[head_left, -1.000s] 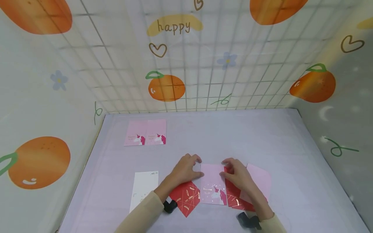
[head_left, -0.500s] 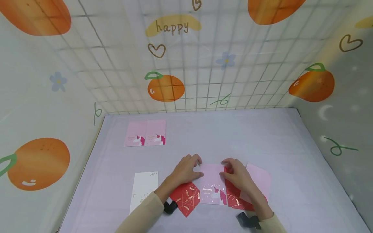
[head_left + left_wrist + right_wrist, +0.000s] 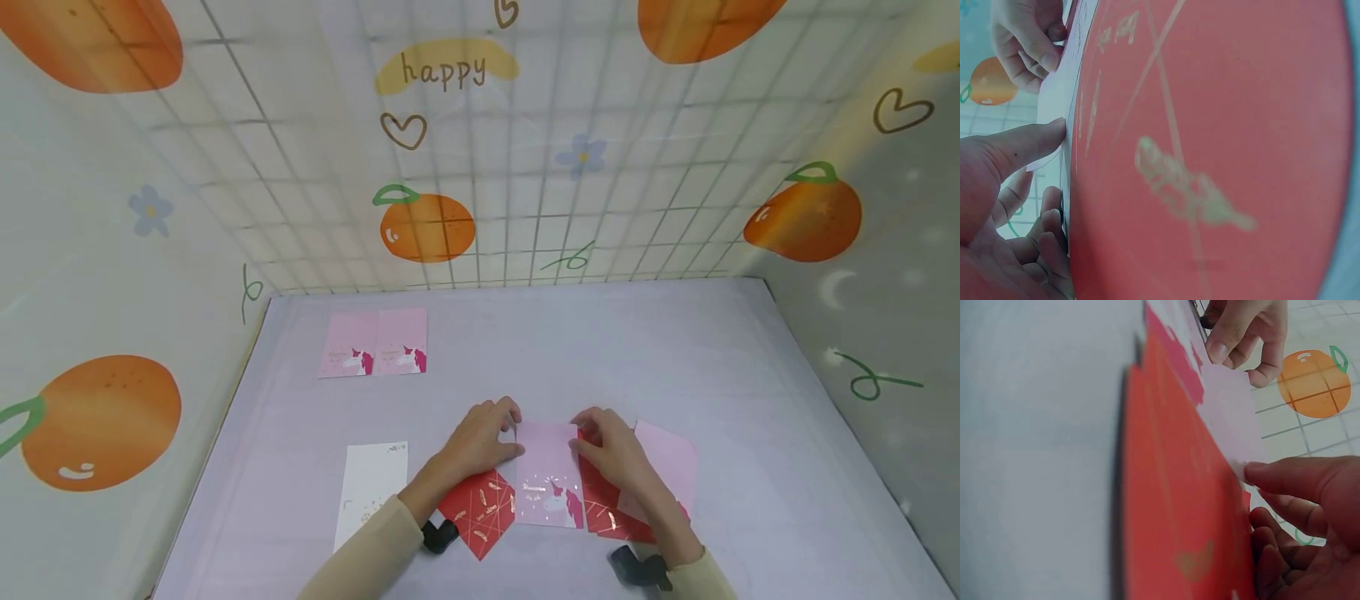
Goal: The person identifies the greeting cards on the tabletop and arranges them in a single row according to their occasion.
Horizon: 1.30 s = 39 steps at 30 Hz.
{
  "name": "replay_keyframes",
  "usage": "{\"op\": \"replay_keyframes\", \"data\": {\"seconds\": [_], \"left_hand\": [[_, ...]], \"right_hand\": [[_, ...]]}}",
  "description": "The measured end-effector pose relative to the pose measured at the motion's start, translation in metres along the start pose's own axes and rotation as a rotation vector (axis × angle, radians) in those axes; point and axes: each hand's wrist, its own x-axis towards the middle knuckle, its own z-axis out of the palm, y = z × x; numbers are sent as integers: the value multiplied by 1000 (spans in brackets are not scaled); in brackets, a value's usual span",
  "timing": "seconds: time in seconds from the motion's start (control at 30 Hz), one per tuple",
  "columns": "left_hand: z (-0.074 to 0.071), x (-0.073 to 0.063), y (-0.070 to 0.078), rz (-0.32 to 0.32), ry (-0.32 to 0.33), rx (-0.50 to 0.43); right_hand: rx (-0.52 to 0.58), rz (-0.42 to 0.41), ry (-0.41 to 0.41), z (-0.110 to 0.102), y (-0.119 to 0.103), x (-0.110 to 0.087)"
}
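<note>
A pink card [image 3: 547, 471] with a white unicorn lies upright to my view, centred between both hands. My left hand [image 3: 474, 437] holds its upper left corner, thumb at the side edge and forefinger bent at the top. Opposite, my right hand [image 3: 613, 448] has its thumb and forefinger at the upper right corner; the right wrist view shows the thumb tip [image 3: 1254, 474] on the card's corner. Under the left wrist lies a red piece with gold print [image 3: 482, 510] and a pointed end. Red pieces [image 3: 600, 500] also lie beneath the right hand, partly hidden by it.
A pink sheet [image 3: 671, 462] overlaps the red pieces at right. To the left, a white card [image 3: 373, 477] is partly covered by the left sleeve. Two pink unicorn cards [image 3: 402, 342] lie side by side farther back. A printed curtain [image 3: 540, 167] encloses the table [image 3: 600, 350].
The right thumb has shifted very slightly to the right at the card's edge. The card and the left hand stay almost where they were.
</note>
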Motion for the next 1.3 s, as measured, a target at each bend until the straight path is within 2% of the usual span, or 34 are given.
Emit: {"op": "replay_keyframes", "data": {"seconds": [0.37,0.87,1.3], "left_hand": [[3,-1,0,12,-1,-39],[-2,-12,-2,4,-33,-184],[-3,-23,-5,34,-6,-352]], "right_hand": [[27,0,15,-1,-1,-1],[138,-16,19,-3,-3,-7],[275,-60,-31,-8,-3,-8]]}}
